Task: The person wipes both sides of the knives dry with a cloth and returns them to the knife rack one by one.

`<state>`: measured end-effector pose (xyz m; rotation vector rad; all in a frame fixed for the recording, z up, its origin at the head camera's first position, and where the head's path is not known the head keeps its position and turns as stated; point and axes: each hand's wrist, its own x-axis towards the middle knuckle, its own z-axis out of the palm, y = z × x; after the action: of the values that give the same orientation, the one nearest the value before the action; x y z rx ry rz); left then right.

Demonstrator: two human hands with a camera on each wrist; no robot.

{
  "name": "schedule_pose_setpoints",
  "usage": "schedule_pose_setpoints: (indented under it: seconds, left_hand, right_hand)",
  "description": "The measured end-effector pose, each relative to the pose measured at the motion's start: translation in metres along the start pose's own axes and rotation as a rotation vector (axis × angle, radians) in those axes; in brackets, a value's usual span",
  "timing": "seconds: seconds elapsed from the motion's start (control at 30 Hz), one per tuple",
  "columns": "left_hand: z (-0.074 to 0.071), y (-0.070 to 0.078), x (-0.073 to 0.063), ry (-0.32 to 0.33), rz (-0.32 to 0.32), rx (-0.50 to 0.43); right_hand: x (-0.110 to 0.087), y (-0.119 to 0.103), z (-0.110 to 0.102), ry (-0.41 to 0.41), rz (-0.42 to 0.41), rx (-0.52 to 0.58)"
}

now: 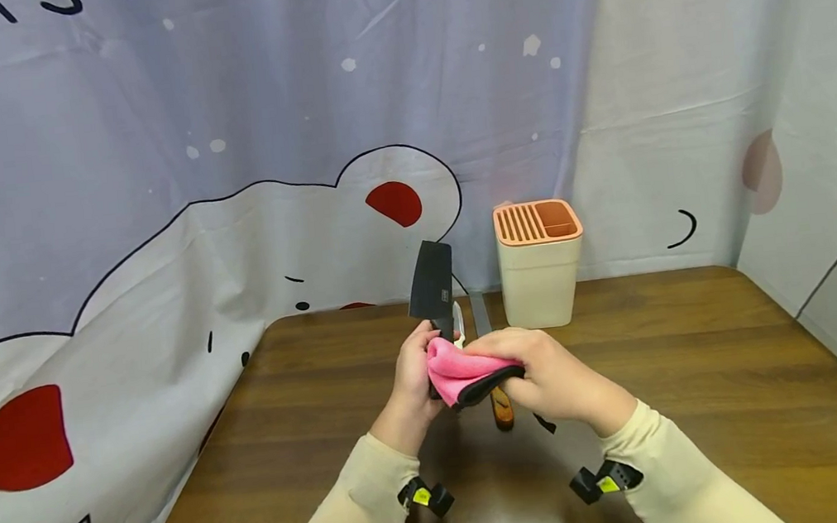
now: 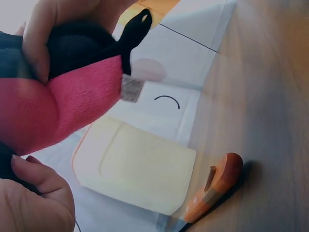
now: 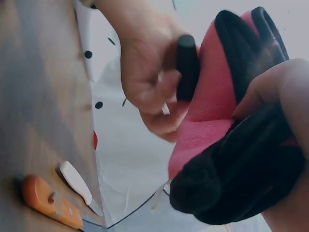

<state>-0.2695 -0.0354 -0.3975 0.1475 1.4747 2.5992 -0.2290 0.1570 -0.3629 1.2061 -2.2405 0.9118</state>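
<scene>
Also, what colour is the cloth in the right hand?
The cloth is pink and black, clearest in right wrist view.

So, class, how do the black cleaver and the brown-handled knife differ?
The black cleaver has a broad, dark blade; the brown-handled knife has a narrow, grey one. The cleaver's handle is black, the knife's orange-brown. The cleaver is in the left hand; the knife lies on the table. Both blades point toward the curtain.

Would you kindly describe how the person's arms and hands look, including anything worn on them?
The left hand and right hand are bare, without gloves. Both arms wear long cream sleeves. Near each cuff sits a black strap bearing a small, dark block and a bright yellow patch.
</scene>
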Motion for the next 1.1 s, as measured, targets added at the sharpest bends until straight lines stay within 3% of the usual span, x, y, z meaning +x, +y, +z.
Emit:
schedule_pose_setpoints:
  seconds: [0.13,0.27,0.37,0.47,0.7,1.1]
  left_hand:
    - [0.002,0.0,-0.001,0.006,0.008,0.048]
    - [0.003,-0.001,-0.002,0.003,-0.032,0.09]
    - [0.004,-0.003,-0.004,-0.006,-0.054,0.114]
    - [0.005,-0.006,-0.005,-0.012,-0.06,0.119]
    - [0.003,-0.011,-0.007,-0.005,-0.07,0.084]
    - [0.007,-0.003,-0.006,0.06,-0.062,0.042]
  right_hand:
    - [0.002,0.011,-0.004,0.137,0.113,0.007]
    - [0.004,0.022,0.001,0.294,0.246,-0.063]
    - [0.007,0.027,0.011,0.352,0.311,-0.112]
    - [0.008,0.03,0.024,0.333,0.322,-0.164]
    - [0.007,0.025,0.042,0.147,0.257,-0.241]
    - [0.006,0.015,0.037,0.149,0.091,-0.331]
